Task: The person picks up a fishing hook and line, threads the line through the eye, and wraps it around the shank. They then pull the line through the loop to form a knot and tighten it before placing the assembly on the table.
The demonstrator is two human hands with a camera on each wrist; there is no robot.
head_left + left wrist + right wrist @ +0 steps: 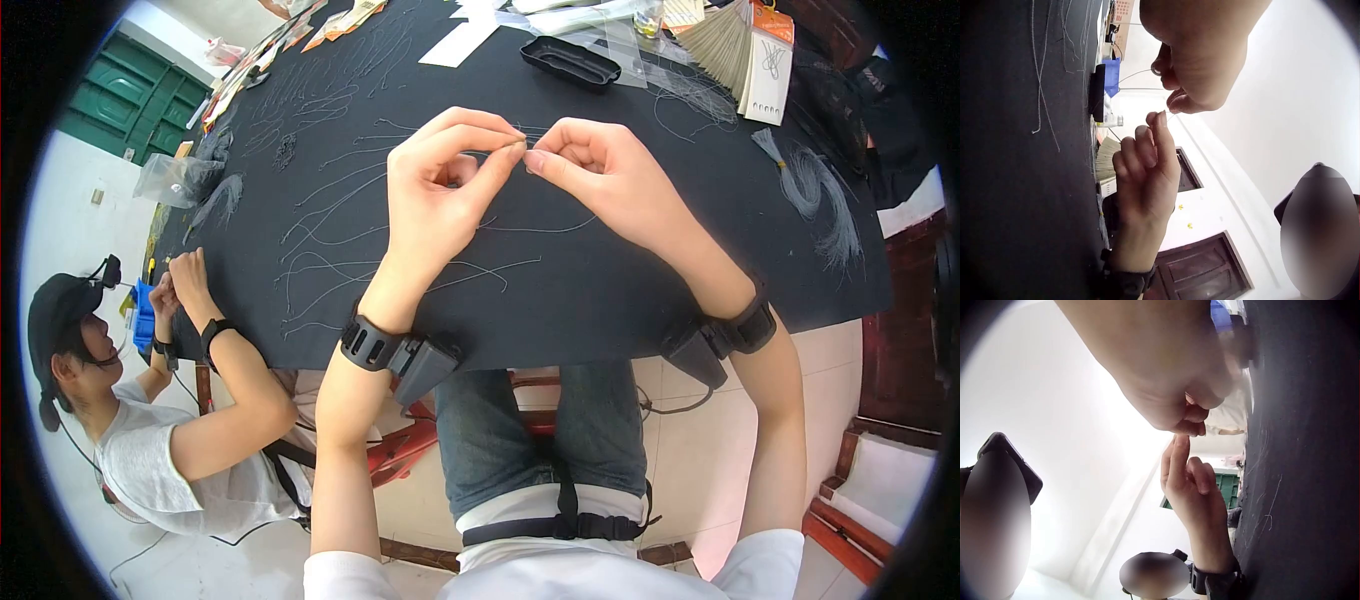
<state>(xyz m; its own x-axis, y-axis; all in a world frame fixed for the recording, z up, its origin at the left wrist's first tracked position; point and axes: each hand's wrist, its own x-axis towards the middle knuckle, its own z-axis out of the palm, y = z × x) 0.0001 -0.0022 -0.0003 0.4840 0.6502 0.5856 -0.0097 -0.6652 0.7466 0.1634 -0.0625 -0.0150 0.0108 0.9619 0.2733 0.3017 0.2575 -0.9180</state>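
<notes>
My left hand [437, 185] and right hand [625, 185] meet fingertip to fingertip above the black-covered table [580, 300]. Between thumb and index finger, the left hand pinches a thin grey cord [1135, 75], which arcs away from its fingers in the left wrist view. The right hand [1147, 178] also pinches at the cord, a fine stretch of it showing between the two hands. What lies right at the fingertips is tiny and mostly hidden by them. Several grey cords [335, 208] with small knotted ends lie on the table beside and beneath the left hand.
Toward the back sit a black plastic tray [570, 65] and a fan of cards [715, 50]. A bundle of pale line [820, 200] lies at the right, a clear plastic bag [168, 180] at the left. Another person [200, 440] sits at the table's left side, near a blue bin [143, 315].
</notes>
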